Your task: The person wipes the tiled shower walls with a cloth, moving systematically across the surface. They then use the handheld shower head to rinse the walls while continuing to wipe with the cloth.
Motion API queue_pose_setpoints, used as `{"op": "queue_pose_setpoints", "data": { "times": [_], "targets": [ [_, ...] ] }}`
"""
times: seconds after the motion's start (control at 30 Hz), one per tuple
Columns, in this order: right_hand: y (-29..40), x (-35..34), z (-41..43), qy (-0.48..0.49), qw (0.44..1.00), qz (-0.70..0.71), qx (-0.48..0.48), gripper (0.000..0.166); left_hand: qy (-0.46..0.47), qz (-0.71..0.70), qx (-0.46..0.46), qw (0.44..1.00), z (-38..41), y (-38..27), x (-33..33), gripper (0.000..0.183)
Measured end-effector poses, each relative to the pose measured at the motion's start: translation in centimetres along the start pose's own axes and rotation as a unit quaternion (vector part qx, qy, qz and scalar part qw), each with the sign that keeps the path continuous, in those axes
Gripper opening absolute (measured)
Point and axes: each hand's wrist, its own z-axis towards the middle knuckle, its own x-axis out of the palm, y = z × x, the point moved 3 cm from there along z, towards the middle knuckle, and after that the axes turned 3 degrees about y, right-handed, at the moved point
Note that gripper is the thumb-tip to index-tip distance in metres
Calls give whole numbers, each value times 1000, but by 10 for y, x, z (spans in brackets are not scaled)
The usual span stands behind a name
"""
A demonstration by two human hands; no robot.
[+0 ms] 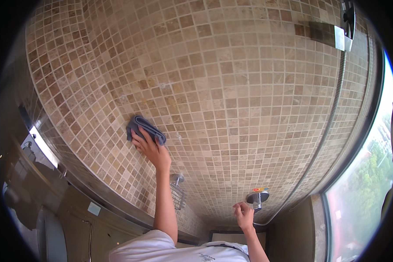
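Note:
My left hand presses a folded grey cloth against the mosaic tile wall, close to the wall's inner corner at the left. The fingers lie spread over the cloth. Lower right, my right hand hangs in front of the wall with loosely curled fingers and no object visible in it. It appears beside a round chrome shower valve with a lever; whether the two touch, I cannot tell. A wire soap basket is fixed to the wall just right of my left forearm, which partly hides it.
A metal shower hose runs down the right side from a chrome holder. Beyond it is a window with greenery outside. Glass with a metal edge curves along the left, with a toilet beyond it.

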Motion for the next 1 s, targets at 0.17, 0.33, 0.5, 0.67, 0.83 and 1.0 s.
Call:
{"op": "queue_pose_setpoints", "data": {
  "times": [0.17,0.33,0.5,0.67,0.83,1.0],
  "targets": [
    [-12,-25,-4,-103,994,-13,18,22,36,-44,128,990,-84,-138,33,62],
    [-6,-29,-9,-79,995,-50,23,22,182,-145,272,934,-143,-227,50,65],
    [-20,-41,-23,-45,997,-40,38,21,164,-64,271,946,-120,-182,34,63],
    [-28,-73,-19,-107,991,1,81,23,-5,-62,199,978,-73,-91,23,68],
    [-35,-87,-7,-125,990,3,63,22,-86,-77,56,992,-77,3,35,73],
    [-39,-71,5,-17,997,-17,67,25,-44,-221,-81,971,-142,-73,54,76]
  ]
}}
